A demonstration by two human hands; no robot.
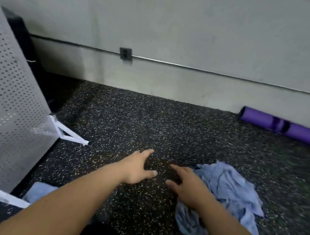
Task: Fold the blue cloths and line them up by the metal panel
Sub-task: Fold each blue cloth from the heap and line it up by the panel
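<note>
The perforated metal panel point(11, 99) runs off the left edge. A pale blue cloth point(40, 193) near its foot is half hidden behind the left forearm point(66, 200). The right hand point(186, 185) covers part of the crumpled blue pile point(233, 187). The purple roll point(285, 127) is cut by the right edge, where the floor point(287, 192) blurs.

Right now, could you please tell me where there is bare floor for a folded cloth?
Bare: the floor along the metal panel between the folded cloth and white foot, and the middle ahead of the left hand and right hand. The cloth pile crowds the right.
</note>
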